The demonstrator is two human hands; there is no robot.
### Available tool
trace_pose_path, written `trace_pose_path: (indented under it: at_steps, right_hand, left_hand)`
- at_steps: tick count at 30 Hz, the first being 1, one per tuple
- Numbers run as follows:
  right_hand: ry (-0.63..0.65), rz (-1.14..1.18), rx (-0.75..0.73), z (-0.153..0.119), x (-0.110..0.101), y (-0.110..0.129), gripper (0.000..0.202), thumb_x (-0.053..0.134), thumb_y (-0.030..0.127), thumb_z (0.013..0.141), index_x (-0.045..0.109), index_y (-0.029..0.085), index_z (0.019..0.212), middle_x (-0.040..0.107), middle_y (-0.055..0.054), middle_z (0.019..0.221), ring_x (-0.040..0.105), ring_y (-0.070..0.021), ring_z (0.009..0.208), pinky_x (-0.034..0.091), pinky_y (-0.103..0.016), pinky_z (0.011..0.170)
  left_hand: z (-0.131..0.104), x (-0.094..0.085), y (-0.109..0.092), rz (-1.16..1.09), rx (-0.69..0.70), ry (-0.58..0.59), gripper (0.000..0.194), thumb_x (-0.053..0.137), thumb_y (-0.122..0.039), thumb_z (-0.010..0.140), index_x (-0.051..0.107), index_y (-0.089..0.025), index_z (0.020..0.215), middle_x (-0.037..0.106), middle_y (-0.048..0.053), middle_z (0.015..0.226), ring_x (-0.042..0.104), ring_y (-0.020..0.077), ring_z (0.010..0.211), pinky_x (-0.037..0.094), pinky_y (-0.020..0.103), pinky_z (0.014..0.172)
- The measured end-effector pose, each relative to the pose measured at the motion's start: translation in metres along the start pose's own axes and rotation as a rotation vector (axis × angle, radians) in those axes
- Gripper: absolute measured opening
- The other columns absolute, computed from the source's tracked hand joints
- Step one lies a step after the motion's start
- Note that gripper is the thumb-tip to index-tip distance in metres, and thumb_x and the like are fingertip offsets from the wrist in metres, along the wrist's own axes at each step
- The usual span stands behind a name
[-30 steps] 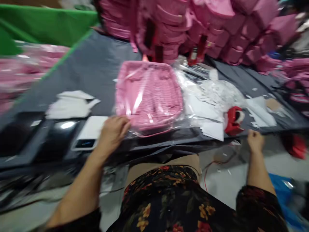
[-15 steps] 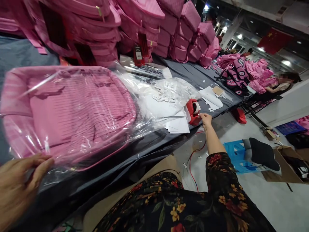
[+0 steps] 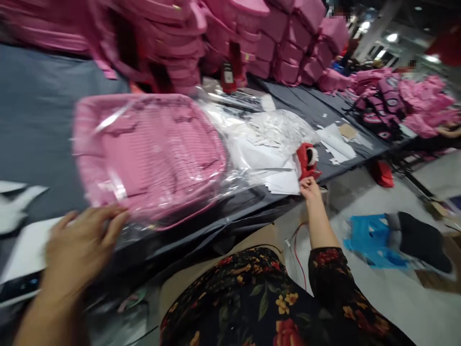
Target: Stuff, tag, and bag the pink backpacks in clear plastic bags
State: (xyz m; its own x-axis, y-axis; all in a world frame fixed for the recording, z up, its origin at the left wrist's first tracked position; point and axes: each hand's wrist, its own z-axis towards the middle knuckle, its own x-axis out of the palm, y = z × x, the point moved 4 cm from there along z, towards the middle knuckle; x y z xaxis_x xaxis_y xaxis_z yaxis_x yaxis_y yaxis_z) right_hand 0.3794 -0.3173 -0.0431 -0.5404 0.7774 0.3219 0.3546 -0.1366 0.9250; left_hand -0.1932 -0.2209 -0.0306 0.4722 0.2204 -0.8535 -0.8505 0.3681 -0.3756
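Note:
A pink backpack (image 3: 162, 154) in a clear plastic bag lies on the dark-covered table. At its near left corner is my left hand (image 3: 84, 240), fingers curled at the plastic edge; what they pinch is blurred. My right hand (image 3: 310, 187) is closed just in front of the red tape dispenser (image 3: 307, 161), next to a stack of white paper (image 3: 283, 181). Anything between its fingertips is too small to make out. Clear plastic with small white slips (image 3: 279, 127) lies left of the dispenser.
Stacked pink backpacks (image 3: 173, 48) line the table's back. White sheets (image 3: 336, 142) lie beyond the dispenser. A blue stool (image 3: 370, 240) with a dark cushion stands on the floor at right. A person's arm shows at the far right edge.
The view has swung left, so the table's left part now shows. My right hand has drawn back from the dispenser toward the table's front edge. My left hand remains at the bag's corner.

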Motion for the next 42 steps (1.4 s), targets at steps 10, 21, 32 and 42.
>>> trace_pose_path:
  at_steps: [10, 21, 32, 42]
  right_hand:
    - [0.858, -0.253, -0.407, -0.117, 0.194, 0.014, 0.04, 0.077, 0.049, 0.085, 0.048, 0.023, 0.076, 0.042, 0.009, 0.061, 0.036, -0.0071, 0.049, 0.029, -0.019, 0.045]
    - [1.957, -1.522, -0.833, -0.223, 0.394, -0.097, 0.017, 0.075, 0.028, 0.088, 0.061, 0.02, 0.091, 0.061, 0.003, 0.077, 0.046, -0.0116, 0.067, 0.025, -0.025, 0.063]
    - [1.765, -1.587, -0.929, -0.226, 0.378, -0.097, 0.024, 0.074, 0.04, 0.088, 0.064, 0.019, 0.096, 0.071, -0.003, 0.086, 0.058, -0.015, 0.072, 0.028, -0.024, 0.062]
    - [1.422, -1.296, -1.37, -0.245, 0.325, -0.105, 0.022, 0.059, 0.04, 0.098, 0.069, 0.021, 0.098, 0.075, -0.01, 0.088, 0.071, -0.0226, 0.079, 0.044, -0.028, 0.065]
  left_hand:
    - [0.008, 0.0, -0.011, -0.025, -0.064, 0.055, 0.02, 0.047, -0.028, 0.102, 0.066, -0.021, 0.099, 0.074, 0.005, 0.108, 0.067, 0.0225, 0.105, 0.035, 0.048, 0.118]
    - [0.007, 0.004, -0.012, -0.02, -0.042, 0.04, 0.02, 0.049, -0.028, 0.104, 0.067, -0.019, 0.102, 0.073, 0.007, 0.108, 0.066, 0.0226, 0.102, 0.035, 0.049, 0.117]
    - [0.005, 0.004, -0.01, -0.094, -0.053, 0.061, 0.022, 0.047, -0.028, 0.104, 0.066, -0.019, 0.1, 0.072, 0.007, 0.105, 0.066, 0.0228, 0.099, 0.031, 0.05, 0.118]
    - [0.079, -0.039, -0.004, -0.208, -0.349, -0.165, 0.035, 0.053, -0.047, 0.1, 0.063, -0.017, 0.114, 0.067, 0.015, 0.124, 0.061, 0.0292, 0.12, 0.042, 0.044, 0.108]
